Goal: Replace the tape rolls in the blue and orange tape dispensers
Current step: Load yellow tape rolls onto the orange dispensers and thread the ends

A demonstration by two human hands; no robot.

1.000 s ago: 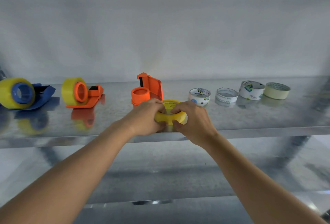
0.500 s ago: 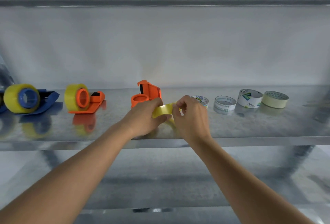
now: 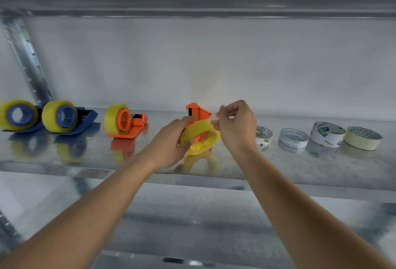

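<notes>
My left hand grips a yellow tape roll, tilted just above the metal shelf. My right hand pinches the loose tape end at the roll's top edge. Behind the roll stands an empty orange dispenser, mostly hidden by the roll and my hands. Left of it lies a second orange dispenser loaded with yellow tape. Two blue dispensers with yellow tape sit at the far left.
Three empty white cardboard cores and a cream masking tape roll lie in a row on the shelf's right side. A slanted metal upright stands at the back left. A lower shelf runs beneath my arms.
The yellow roll has been lifted off the shelf and tipped up. My right hand rose from the roll's side to its top edge and now pinches the tape end.
</notes>
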